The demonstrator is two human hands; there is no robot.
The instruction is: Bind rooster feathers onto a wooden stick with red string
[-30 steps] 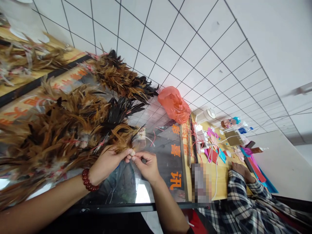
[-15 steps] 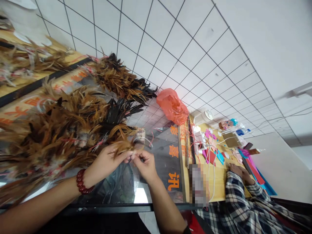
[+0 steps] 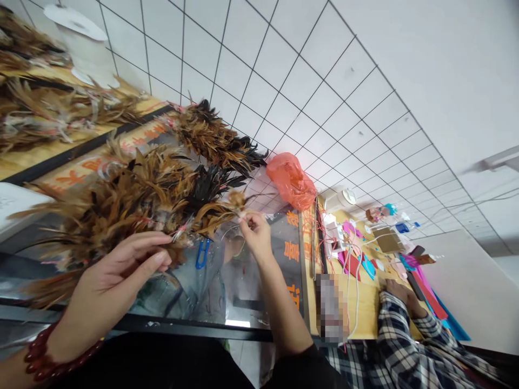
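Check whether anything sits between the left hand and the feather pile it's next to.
Nothing visible does. The left hand hangs right against the feather pile, fingertips at its lower edge. The blue scissors lie off to the side, toward the right hand.

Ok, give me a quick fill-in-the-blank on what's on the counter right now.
1. The right hand pinches a small tuft of ____.
2. The scissors on the glass have ____ handles.
3. The bag by the tiled wall is ____.
4. The left hand, with nothing gripped, wears a bead ____ on its wrist.

Missing words: feathers; blue; orange; bracelet
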